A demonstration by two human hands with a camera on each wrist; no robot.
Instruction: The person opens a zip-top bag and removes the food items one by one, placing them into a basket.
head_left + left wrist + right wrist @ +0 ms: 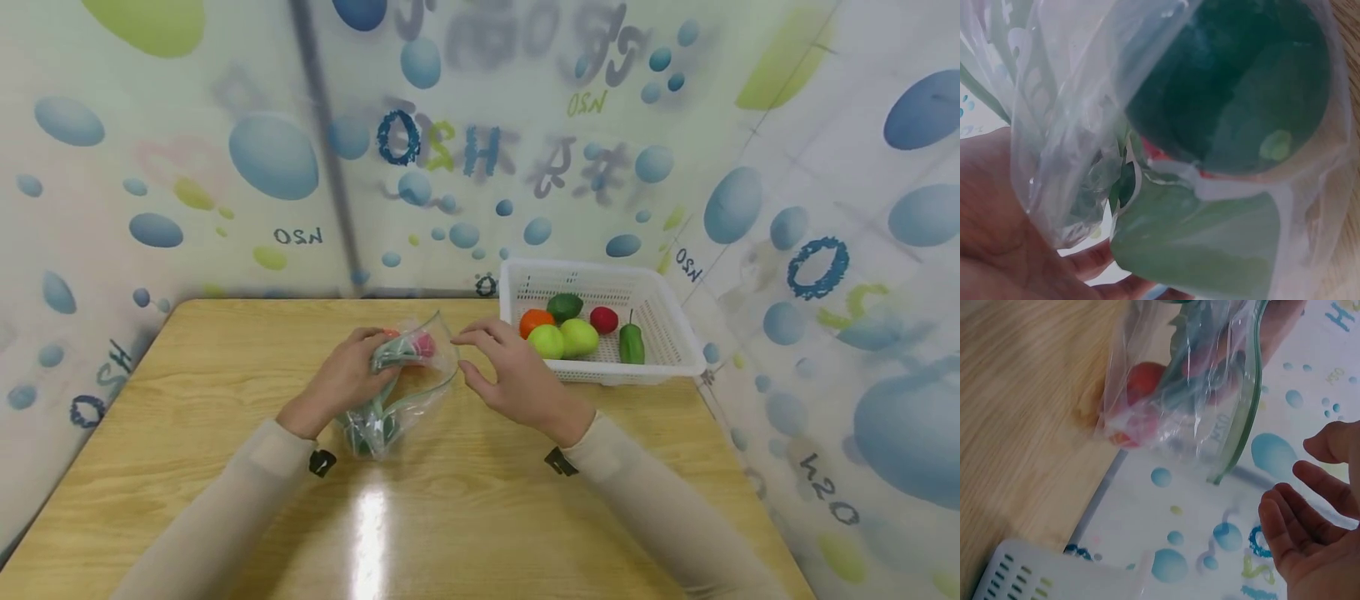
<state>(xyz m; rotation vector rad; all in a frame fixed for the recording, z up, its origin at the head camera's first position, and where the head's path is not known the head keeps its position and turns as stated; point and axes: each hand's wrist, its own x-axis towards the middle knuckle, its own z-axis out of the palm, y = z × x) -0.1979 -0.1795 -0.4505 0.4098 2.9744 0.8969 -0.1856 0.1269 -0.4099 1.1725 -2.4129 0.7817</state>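
My left hand (337,379) grips the side of a clear zip bag (420,400) with a green zip edge, low over the wooden table. Through the plastic a round dark green thing (1229,87) shows large in the left wrist view. A red round thing (1145,380) and a pink one (424,344) show toward the bag's far end. Beside the bag's right edge is my right hand (517,379), its fingers loosely bent and holding nothing. In the right wrist view its fingertips (1270,506) stand apart from the zip edge (1247,419).
At the back right of the table (247,358) stands a white perforated basket (678,337). Inside lie an orange fruit (536,321), several green fruits, a red one (603,320) and a green pepper (632,343). A wall covering printed with bubbles rises behind the table.
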